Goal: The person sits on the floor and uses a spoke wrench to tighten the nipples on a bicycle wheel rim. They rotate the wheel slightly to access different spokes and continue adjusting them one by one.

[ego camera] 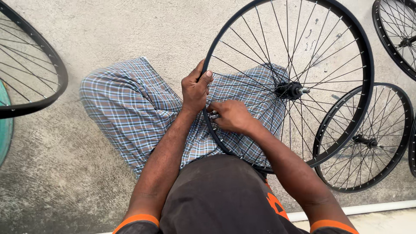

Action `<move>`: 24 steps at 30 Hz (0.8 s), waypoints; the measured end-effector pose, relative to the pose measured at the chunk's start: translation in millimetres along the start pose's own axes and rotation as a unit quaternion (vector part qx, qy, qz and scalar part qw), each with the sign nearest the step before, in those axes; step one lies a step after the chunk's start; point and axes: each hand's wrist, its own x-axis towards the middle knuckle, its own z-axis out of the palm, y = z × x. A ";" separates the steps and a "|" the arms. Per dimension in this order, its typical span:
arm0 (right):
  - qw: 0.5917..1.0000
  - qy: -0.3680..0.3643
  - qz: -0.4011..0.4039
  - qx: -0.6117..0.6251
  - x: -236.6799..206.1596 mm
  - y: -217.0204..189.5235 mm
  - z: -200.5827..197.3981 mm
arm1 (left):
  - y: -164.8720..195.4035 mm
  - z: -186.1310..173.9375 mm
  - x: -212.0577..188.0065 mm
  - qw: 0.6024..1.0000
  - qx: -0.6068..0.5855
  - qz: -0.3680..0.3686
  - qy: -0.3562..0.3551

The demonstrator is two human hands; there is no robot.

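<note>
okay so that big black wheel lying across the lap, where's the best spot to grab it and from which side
Probably the bare black rim of the wheel, taken from outside the hoop with fingers curled over its edge, as the left hand does on the near-left arc. The rim is a thin, continuous band, while the spokes crowd the inside and the hub sits deep in the middle. The right hand rests among the spokes.

Five bicycle wheels show, all black-rimmed with thin spokes. One large wheel point(288, 86) stands in the middle over the lap. One smaller wheel point(364, 138) lies just right of it on the floor. One wheel point(396, 34) is cut off at the far right corner, one sliver of rim point(412, 147) at the right edge, and one wheel point(30, 69) at the left. Two hubs show clearly. Two hands: the left hand point(196, 89) and right hand point(232, 116).
</note>
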 end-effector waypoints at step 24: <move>0.969 0.146 -0.145 0.134 -32.2 10.7 -7.2 | 4.9 4.4 -1.2 1.000 0.024 -0.005 0.000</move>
